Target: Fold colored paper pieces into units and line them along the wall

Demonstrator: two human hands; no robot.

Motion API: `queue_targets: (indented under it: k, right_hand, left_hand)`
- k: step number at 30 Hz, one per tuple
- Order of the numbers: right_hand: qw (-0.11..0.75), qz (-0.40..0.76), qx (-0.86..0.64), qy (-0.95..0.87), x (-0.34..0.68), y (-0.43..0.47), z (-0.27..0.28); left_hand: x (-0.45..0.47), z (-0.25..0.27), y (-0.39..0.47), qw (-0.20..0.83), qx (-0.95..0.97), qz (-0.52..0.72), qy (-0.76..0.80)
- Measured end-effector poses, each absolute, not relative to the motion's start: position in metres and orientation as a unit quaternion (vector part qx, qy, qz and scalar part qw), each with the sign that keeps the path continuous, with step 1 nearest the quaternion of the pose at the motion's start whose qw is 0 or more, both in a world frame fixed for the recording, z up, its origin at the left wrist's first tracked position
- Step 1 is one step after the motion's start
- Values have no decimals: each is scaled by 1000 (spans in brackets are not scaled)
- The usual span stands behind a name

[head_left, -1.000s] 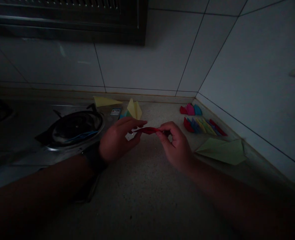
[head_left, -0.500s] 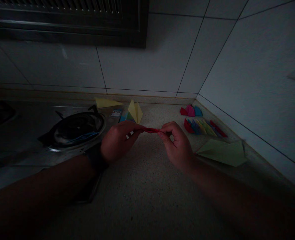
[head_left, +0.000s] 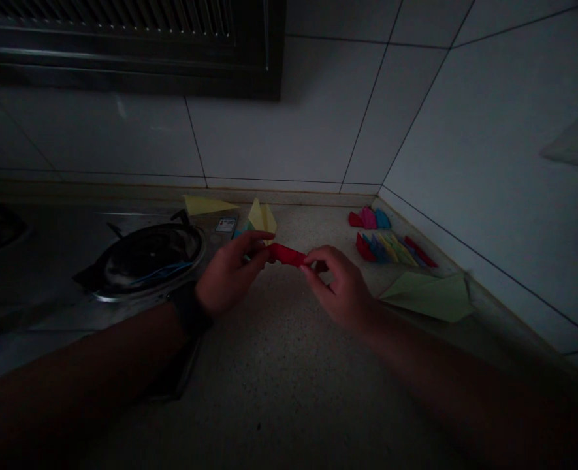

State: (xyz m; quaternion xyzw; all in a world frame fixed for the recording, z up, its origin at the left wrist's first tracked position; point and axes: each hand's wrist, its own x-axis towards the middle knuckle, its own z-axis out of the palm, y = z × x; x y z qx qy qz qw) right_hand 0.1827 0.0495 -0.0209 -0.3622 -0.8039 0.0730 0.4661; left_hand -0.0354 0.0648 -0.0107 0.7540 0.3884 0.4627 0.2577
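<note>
A small piece of folded red paper (head_left: pixel 287 255) is stretched between my two hands, held above the speckled countertop (head_left: pixel 279 365). My left hand (head_left: pixel 232 267) pinches its left end between thumb and fingers; a dark band circles that wrist. At the right end, my right hand (head_left: pixel 340 284) grips it with thumb and forefinger. Just behind my left fingers stands a yellow paper plane (head_left: pixel 262 217). To the right of my right hand lies a large pale green paper plane (head_left: pixel 430 295).
On the left is a gas stove (head_left: pixel 146 258) under a dark range hood (head_left: pixel 171 46). A row of small coloured folded papers (head_left: pixel 391 249) and a red, pink and blue group (head_left: pixel 368 217) lie near the tiled corner. Another yellow folded paper (head_left: pixel 208 205) rests by the back wall.
The red paper has turned from nearly edge-on to showing a broader flat face. My left forefinger has lifted off a little, and the view has shifted slightly.
</note>
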Motion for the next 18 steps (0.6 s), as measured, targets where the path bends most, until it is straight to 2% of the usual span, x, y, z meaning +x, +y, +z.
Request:
queue_targets:
  k: [8, 18]
  right_hand:
    - [433, -13, -368, -823, 186, 46, -19]
    - [445, 7, -424, -789, 193, 43, -17]
  left_hand:
    - [-32, -14, 68, 373, 677, 505, 384]
    - [-36, -16, 73, 339, 692, 467, 434]
